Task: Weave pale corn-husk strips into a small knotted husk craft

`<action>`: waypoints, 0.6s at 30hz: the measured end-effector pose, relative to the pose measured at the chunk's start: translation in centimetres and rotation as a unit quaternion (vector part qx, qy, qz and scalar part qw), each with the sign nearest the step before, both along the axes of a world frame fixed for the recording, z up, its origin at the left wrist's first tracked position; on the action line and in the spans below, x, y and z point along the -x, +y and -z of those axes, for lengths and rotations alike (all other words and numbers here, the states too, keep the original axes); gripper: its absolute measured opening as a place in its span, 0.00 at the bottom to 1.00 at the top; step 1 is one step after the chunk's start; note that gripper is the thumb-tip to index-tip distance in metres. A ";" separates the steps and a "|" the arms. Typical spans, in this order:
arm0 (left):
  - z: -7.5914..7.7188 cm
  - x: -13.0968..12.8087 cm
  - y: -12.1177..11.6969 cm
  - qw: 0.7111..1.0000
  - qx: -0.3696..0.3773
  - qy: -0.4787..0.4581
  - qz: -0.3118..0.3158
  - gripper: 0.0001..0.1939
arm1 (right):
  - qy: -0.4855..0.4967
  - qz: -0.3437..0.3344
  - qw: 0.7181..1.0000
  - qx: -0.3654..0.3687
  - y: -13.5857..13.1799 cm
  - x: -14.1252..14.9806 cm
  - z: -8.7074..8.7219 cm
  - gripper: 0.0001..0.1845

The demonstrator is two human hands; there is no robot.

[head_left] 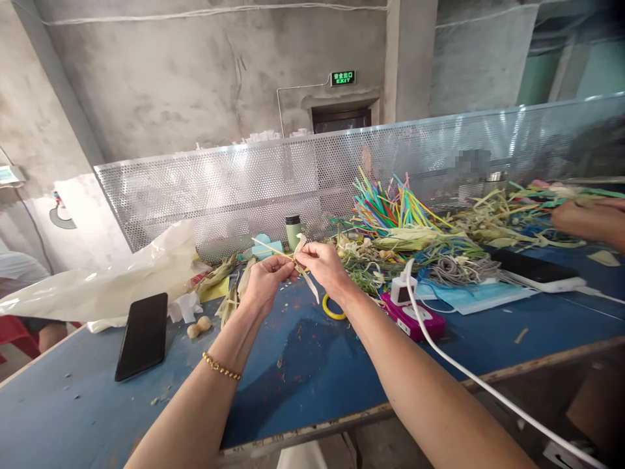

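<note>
Above the blue table my left hand is closed in a pinch on a thin pale stick, which juts out up and to the left. Close beside it, my right hand pinches a pale strip of dried husk. One end of this strip curls above the fingers and the other hangs below them. The fingertips of both hands nearly meet, and they partly hide where stick and strip cross. Just under my right wrist a yellow ring shows, partly covered by the arm.
Left on the blue table lie a black phone, small tan balls and a plastic bag. Rightward are colourful stems, husks, a magenta box and a white cable. Another person's hand works at far right.
</note>
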State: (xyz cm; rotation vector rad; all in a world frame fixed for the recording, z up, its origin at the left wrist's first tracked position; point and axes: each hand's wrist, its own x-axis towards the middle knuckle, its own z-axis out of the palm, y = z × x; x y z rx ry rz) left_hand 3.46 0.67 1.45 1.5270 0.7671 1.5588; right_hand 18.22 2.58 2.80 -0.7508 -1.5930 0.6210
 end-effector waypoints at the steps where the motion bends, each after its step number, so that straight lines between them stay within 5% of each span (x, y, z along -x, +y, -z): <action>1: 0.0 0.0 0.0 1.000 0.002 -0.001 -0.001 0.13 | 0.002 -0.002 1.000 0.000 0.1 0.0 0.0 0.10; 9: -0.4 0.4 -0.1 1.000 0.025 -0.013 0.001 0.15 | -0.049 0.003 0.999 0.018 -0.3 -0.4 -0.4 0.15; 18: -0.5 0.6 -0.1 0.999 0.011 0.022 0.025 0.16 | -0.039 -0.028 0.997 0.056 -1.2 0.2 -0.5 0.09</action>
